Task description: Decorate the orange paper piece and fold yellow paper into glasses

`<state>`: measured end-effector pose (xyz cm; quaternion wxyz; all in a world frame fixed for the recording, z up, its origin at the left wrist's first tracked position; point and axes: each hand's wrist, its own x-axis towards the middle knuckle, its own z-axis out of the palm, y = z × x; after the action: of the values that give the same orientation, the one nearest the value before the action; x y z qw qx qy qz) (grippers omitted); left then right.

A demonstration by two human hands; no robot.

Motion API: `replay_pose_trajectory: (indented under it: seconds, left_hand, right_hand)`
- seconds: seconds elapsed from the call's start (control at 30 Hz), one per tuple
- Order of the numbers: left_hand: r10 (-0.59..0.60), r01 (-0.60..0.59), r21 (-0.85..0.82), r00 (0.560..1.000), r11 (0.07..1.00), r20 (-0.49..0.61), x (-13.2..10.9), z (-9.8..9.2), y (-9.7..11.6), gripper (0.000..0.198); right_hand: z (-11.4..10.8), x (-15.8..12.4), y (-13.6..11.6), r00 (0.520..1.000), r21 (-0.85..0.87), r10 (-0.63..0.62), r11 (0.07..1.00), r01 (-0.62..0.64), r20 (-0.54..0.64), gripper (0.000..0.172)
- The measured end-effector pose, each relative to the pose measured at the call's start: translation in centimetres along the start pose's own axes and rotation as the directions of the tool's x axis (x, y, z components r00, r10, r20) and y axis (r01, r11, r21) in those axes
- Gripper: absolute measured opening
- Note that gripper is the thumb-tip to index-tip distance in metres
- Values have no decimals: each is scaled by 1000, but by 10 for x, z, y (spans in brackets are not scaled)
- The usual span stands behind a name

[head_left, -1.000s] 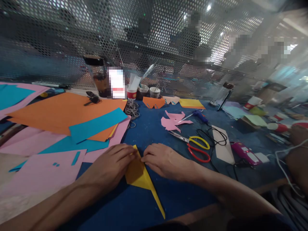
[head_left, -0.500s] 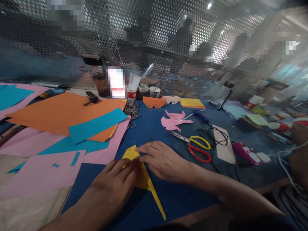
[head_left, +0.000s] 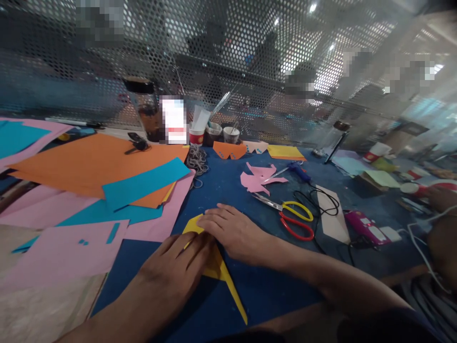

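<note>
A folded piece of yellow paper (head_left: 215, 267) lies on the blue table top in front of me, with a long narrow strip of it pointing toward the near edge. My left hand (head_left: 176, 267) holds it from the left, fingers close together over its middle. From the right, my right hand (head_left: 233, 233) presses on the upper part of the same paper, its fingers bunched and their tips meeting those of the left. The fold under the fingertips is hidden. To the right of the hands lie scissors (head_left: 296, 220) with one yellow and one red handle.
Orange paper (head_left: 71, 164), a blue paper strip (head_left: 146, 183) and pink sheets (head_left: 82, 252) cover the left side. Beyond the scissors are a pink cut-out (head_left: 259, 180), a blue glue gun (head_left: 299, 171) with a black cord, and a magenta device (head_left: 366, 227). Paper cups (head_left: 196, 137) stand along the perforated screen.
The fingers of my right hand have drawn together over the paper's fold, where its index finger reached out before. My left hand has shifted slightly right. The paper stays nearly in place.
</note>
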<state>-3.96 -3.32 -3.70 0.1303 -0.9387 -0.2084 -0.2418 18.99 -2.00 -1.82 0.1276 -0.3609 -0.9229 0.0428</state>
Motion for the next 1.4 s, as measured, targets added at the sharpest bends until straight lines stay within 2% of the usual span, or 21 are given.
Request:
replay_pose_trajectory:
  seconds: [0.13, 0.47, 0.67, 0.8, 0.93, 1.0, 1.2, 1.3, 1.4]
  left_hand:
    - [-55, 57, -41, 998, 998, 36, -7, 8, 4, 36]
    - [-62, 67, -52, 995, 996, 80, -5, 6, 6, 36]
    - [-54, 59, -70, 996, 996, 74, -8, 7, 5, 41]
    - [-33, 39, -63, 996, 997, 84, -10, 7, 4, 41]
    - [-56, 60, -70, 997, 996, 62, -11, 7, 6, 41]
    - [-58, 62, -66, 997, 996, 60, -11, 8, 6, 41]
    - [-52, 54, -49, 998, 997, 29, -8, 7, 5, 40]
    - [-25, 27, -37, 999, 999, 44, -5, 2, 2, 40]
    - [-52, 57, -87, 997, 995, 58, -4, -2, 1, 34]
  right_hand:
    - [2, 2, 5, 998, 67, 38, 997, -35, -42, 49]
    - [5, 0, -5, 998, -123, -60, 991, 56, -28, 38]
    - [10, -1, 3, 997, 15, 56, 998, -55, -61, 52]
    - [10, -2, 4, 995, 43, 74, 997, -71, -67, 54]
    - [7, -1, 7, 988, 117, 145, 984, -138, -54, 59]
    - [7, 0, 9, 989, 80, 141, 987, -137, -42, 59]
    - [6, -3, 10, 1000, -159, -4, 987, 2, -17, 49]
    - [3, -4, 8, 1000, -187, -10, 982, 10, 1, 47]
    - [0, -3, 7, 1000, -207, -6, 978, 9, 13, 45]
